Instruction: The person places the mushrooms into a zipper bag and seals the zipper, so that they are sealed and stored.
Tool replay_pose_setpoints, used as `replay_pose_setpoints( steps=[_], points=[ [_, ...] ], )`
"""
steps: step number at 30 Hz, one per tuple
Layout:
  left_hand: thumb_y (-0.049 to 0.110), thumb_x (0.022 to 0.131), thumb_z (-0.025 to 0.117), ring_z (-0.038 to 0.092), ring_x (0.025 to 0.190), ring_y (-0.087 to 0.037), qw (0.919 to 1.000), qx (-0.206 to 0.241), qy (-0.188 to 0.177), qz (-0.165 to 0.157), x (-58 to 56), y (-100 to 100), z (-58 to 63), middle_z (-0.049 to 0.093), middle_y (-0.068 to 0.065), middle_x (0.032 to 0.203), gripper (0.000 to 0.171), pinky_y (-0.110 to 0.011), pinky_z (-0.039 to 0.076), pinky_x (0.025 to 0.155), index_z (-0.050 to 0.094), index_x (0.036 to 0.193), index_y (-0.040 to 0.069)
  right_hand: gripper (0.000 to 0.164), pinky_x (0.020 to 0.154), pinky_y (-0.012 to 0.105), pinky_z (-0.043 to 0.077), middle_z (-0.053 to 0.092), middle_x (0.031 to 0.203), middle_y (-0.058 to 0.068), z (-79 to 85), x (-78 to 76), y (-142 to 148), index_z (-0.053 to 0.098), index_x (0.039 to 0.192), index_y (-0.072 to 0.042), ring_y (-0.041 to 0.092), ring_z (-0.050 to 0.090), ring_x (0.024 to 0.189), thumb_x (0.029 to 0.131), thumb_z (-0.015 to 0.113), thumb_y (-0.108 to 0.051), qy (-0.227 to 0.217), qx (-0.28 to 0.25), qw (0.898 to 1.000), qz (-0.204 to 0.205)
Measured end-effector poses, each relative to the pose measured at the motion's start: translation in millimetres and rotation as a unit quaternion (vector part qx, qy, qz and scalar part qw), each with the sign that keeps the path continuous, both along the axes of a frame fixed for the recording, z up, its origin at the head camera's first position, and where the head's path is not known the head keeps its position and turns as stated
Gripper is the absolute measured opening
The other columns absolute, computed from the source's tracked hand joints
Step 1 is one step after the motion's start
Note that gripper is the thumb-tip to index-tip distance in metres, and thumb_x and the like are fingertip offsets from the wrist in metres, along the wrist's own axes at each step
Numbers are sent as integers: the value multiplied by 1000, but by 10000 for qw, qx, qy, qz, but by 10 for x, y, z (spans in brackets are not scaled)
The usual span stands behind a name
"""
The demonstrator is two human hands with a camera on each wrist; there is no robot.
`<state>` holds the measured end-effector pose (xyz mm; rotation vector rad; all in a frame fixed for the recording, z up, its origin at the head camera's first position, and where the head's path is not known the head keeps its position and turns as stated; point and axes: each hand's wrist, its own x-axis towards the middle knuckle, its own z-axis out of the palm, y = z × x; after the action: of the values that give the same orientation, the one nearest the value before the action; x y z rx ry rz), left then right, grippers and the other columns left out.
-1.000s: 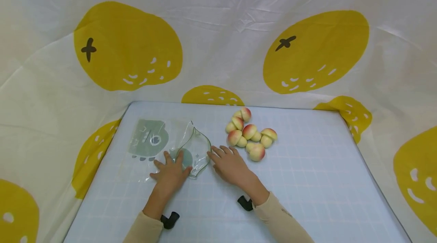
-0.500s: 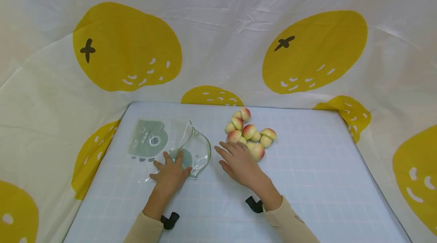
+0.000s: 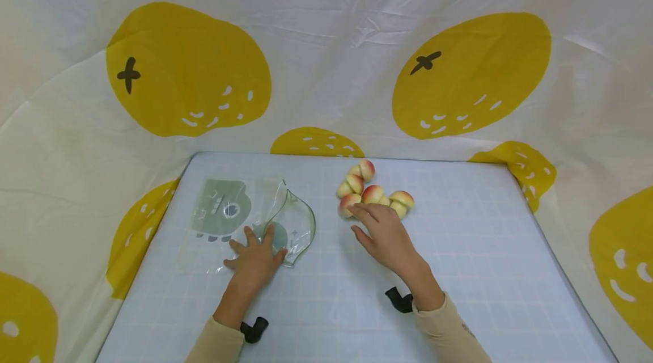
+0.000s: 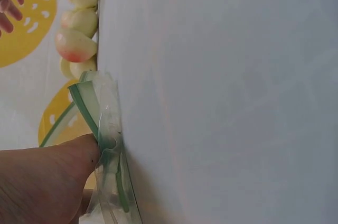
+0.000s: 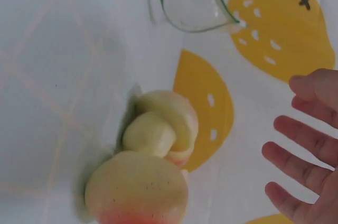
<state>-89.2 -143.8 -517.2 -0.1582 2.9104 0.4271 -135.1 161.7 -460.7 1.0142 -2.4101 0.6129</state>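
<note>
A clear plastic bag (image 3: 219, 210) with a green printed figure lies flat at left, its green-edged mouth gaping toward the right. My left hand (image 3: 253, 261) rests on the bag near that mouth, fingers spread; in the left wrist view its thumb presses the film by the green rim (image 4: 87, 105). Right of the bag, several toy-like mushrooms (image 3: 372, 194), cream-yellow with reddish caps, sit in a loose cluster. Over the nearest of these hovers my right hand (image 3: 385, 238), hiding part of the group. The right wrist view has its fingers (image 5: 296, 166) extended, apart from the mushroom (image 5: 140, 184) below, holding nothing.
A pale blue checked cloth covers the table (image 3: 484, 249). Behind and beside it hangs a white curtain (image 3: 331, 68) with large yellow fruit prints. Each wrist carries a small black camera mount (image 3: 399, 299).
My right hand has left the bag's mouth and moved right, over the nearest mushrooms. My left hand and the bag have stayed in place.
</note>
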Motion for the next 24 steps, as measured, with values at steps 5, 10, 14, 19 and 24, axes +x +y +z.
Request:
replay_pose_setpoints(
  steps=[5, 10, 14, 19, 24],
  points=[
    [48, 97, 62, 14, 122, -81, 10000, -22, 46, -43, 24, -4, 10, 18, -49, 147, 76, -89, 26, 76, 35, 154, 6, 42, 88, 48, 49, 67, 116, 12, 3, -65, 199, 66, 124, -2, 31, 62, 105, 83, 77, -9, 18, -516, 9987, -3],
    [49, 96, 62, 15, 122, -81, 9999, -45, 42, -87, 41, 0, 9, 19, -49, 147, 77, -89, 27, 76, 35, 155, 7, 40, 87, 49, 49, 67, 114, 14, -20, -126, 406, 67, 120, 1, 34, 62, 103, 82, 77, -3, -107, -902, 9958, -149],
    [49, 97, 61, 13, 123, -80, 10000, -21, -22, -68, 25, 1, -4, 17, -48, 148, 77, -89, 26, 77, 33, 156, 8, 41, 90, 53, 45, 66, 117, 13, -55, -156, 567, 66, 123, -1, 36, 59, 110, 83, 77, 0, -439, -1004, 9927, -502],
    [50, 97, 60, 13, 124, -80, 10000, -16, -41, -59, 6, -1, -12, 16, -48, 149, 77, -89, 26, 78, 33, 156, 8, 42, 95, 51, 43, 65, 118, 14, -163, -236, 744, 66, 124, -1, 36, 56, 114, 83, 77, 3, -555, -1257, 9873, -796],
    [49, 97, 60, 13, 124, -80, 10000, -12, -19, -56, 0, -13, 5, 17, -48, 148, 77, -89, 26, 78, 33, 156, 8, 47, 98, 50, 41, 60, 122, 19, -295, -353, 875, 64, 126, -1, 39, 52, 117, 82, 77, 5, -610, -1444, 9819, -1064]
  ],
)
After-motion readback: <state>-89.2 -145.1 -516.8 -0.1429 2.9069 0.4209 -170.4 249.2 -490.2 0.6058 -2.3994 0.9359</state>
